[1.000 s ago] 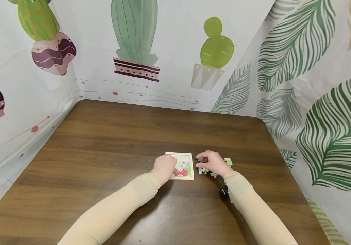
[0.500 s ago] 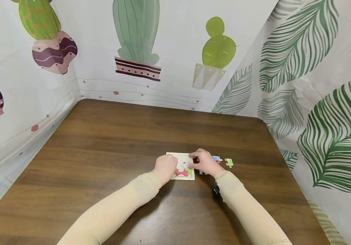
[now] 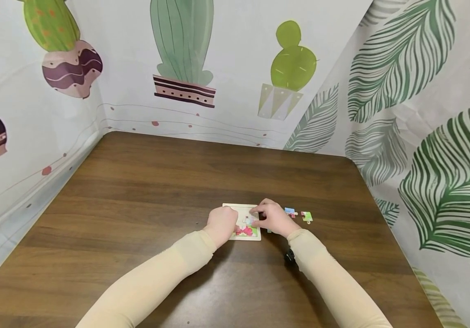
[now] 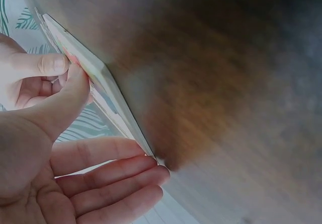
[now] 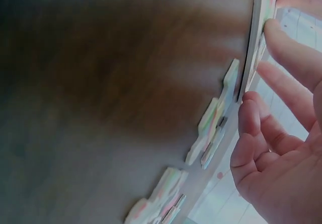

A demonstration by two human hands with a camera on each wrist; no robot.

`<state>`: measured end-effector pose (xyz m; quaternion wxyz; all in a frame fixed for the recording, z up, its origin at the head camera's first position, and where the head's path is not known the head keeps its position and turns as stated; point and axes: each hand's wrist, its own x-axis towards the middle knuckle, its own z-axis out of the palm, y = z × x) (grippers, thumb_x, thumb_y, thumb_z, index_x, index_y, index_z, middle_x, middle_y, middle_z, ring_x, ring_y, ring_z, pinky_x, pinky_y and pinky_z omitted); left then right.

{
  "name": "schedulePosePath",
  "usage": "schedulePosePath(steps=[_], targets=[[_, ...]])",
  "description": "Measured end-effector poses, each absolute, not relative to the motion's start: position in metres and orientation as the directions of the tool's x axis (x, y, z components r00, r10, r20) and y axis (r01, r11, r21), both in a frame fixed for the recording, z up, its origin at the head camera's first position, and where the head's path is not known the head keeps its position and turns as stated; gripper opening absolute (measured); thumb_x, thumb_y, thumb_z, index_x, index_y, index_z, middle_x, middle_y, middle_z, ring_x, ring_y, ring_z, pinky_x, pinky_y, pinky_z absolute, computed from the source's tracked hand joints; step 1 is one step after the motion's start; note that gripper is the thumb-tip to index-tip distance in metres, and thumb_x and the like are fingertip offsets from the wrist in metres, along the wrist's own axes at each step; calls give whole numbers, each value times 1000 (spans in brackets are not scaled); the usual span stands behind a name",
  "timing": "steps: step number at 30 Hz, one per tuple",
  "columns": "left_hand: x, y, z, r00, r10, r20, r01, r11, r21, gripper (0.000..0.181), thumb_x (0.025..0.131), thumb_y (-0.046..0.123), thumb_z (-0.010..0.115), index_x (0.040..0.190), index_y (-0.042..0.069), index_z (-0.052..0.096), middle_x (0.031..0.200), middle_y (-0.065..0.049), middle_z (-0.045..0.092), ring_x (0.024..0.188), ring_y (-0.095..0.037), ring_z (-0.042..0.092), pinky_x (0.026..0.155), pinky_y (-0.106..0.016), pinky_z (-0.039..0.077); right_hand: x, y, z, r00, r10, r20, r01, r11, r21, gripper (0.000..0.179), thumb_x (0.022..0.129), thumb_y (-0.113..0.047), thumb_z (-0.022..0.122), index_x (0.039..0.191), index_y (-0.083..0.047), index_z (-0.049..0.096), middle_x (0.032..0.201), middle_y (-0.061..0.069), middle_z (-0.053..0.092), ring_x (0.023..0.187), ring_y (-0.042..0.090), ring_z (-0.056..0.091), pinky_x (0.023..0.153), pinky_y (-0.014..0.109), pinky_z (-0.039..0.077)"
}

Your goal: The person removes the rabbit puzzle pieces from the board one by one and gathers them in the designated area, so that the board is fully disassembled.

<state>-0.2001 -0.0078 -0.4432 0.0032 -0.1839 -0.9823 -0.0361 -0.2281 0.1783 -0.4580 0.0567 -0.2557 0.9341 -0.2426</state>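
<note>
A small jigsaw puzzle board [image 3: 241,205] with a pale frame lies on the table, its lower part filled with pink and green pieces. My left hand [image 3: 221,224] holds its left side, the thumb [image 4: 75,83] on the face and the other fingers along the edge. Over the board's right side, my right hand [image 3: 277,218] pinches a puzzle piece between thumb and forefinger; the piece is mostly hidden by the fingers. In the right wrist view the thumb [image 5: 289,50] meets the board while the last fingers curl in.
To the right of the board lie loose puzzle pieces, a blue one [image 3: 289,212] and a green one [image 3: 307,217]; others show partly under the right hand. The brown wooden table [image 3: 157,182] meets patterned cloth [image 3: 235,91] at the back and sides.
My right hand has moved left from the loose pieces to the board's right side, then edged slightly further in. The left hand stays on the board.
</note>
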Motion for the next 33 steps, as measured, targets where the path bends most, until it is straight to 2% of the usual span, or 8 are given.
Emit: schedulePosePath(steps=[6,12,19,25,33], targets=[[-199,-9,-443,-930,366,34,367,927,77,26,69,37,81,70,13,71,71,-1,69,65,-19,66,54,-35,53,-228,175,-460,-837,-543,60,-499,715,-490,24,76,-20,79,97,-10,74,90,4,58,78,17,52,70,27,44],[-200,-9,-445,-932,362,27,363,929,78,26,69,38,81,70,14,71,71,-1,70,65,-19,67,53,-35,53,-229,172,-461,-840,-540,59,-497,719,-485,15,77,-16,78,92,-11,74,87,2,59,77,16,53,69,25,45],[-200,-9,-445,-930,366,41,368,927,74,26,69,38,81,71,13,72,70,-1,69,64,-19,66,54,-35,53,-229,168,-460,-851,-524,40,-479,741,-471,18,76,-14,79,89,-9,68,82,-1,57,75,13,52,70,26,47],[-199,-9,-445,-929,368,48,370,925,83,25,70,35,81,70,12,71,69,-2,68,63,-18,65,53,-34,53,-230,170,-459,-851,-524,42,-462,708,-534,19,76,-12,79,87,-8,64,79,0,58,73,13,53,69,27,48],[-206,-9,-459,-926,374,56,378,923,79,28,68,38,82,69,13,70,66,-1,67,60,-18,64,49,-33,51,-233,169,-458,-889,-457,-20,-345,699,-627,10,80,-11,75,87,-11,68,77,-3,62,72,11,54,69,26,48]])
